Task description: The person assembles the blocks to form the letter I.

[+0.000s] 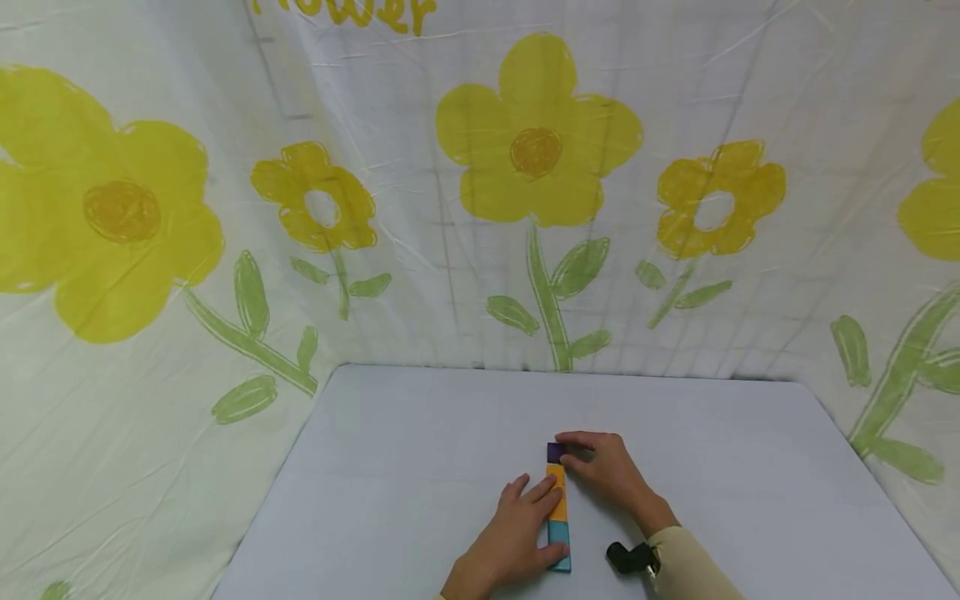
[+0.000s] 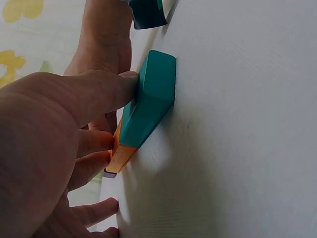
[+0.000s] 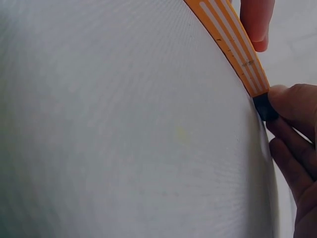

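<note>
A straight row of small blocks lies on the table: a teal block (image 1: 558, 533) nearest me, an orange block (image 1: 558, 505) in the middle, and a dark purple block (image 1: 553, 452) at the far end. White stripes run along the side of the orange block (image 3: 233, 44) in the right wrist view. My left hand (image 1: 516, 532) rests along the row with fingers spread, its thumb on the teal block (image 2: 153, 94) and fingertips on the orange one. At the far end, my right hand (image 1: 611, 473) pinches the dark block (image 3: 265, 106) between thumb and fingers, against the orange block's end.
The white table (image 1: 405, 442) extends around both hands. Behind it hangs a pale sheet (image 1: 405, 275) painted with yellow flowers. A black device (image 1: 630, 558) sits at the right wrist, beside the cream sleeve (image 1: 690, 567).
</note>
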Motion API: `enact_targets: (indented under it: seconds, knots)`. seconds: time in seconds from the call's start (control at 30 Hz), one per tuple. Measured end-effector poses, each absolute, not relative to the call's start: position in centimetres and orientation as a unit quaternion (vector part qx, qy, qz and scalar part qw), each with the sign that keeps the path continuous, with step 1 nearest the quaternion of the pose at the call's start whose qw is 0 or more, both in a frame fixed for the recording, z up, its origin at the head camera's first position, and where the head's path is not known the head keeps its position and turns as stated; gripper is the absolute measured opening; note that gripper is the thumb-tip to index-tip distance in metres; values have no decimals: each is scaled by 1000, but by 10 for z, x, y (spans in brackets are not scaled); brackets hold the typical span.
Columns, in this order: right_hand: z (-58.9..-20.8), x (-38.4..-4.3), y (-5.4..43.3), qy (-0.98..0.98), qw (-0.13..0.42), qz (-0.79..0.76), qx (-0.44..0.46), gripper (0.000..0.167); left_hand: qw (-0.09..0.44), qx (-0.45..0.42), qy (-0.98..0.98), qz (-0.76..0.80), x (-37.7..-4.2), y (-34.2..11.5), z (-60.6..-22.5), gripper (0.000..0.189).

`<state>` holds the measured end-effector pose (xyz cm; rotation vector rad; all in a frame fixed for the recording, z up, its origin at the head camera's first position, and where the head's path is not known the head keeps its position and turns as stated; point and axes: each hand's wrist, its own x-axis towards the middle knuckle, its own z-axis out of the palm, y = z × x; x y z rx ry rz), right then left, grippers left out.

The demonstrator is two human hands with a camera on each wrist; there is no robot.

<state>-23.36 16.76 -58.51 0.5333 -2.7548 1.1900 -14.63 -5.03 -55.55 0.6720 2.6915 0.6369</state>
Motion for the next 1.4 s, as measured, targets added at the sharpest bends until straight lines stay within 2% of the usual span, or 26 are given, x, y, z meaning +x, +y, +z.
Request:
enact_targets:
  seconds: [0.17, 0.4, 1.1, 1.4]
  knots:
    - [-586, -234, 168, -904, 48, 386, 176, 32, 135, 248, 932, 226, -147, -52, -562, 73]
    - [-585, -234, 168, -905, 53, 380, 183, 32, 148, 238, 932, 230, -147, -51, -558, 74]
    - [-584, -231, 168, -902, 50, 392, 176, 33, 140, 236, 934, 230, -144, -51, -555, 75]
    - [-584, -226, 173, -904, 75, 385, 168, 32, 148, 223, 932, 243, -143, -50, -555, 72]
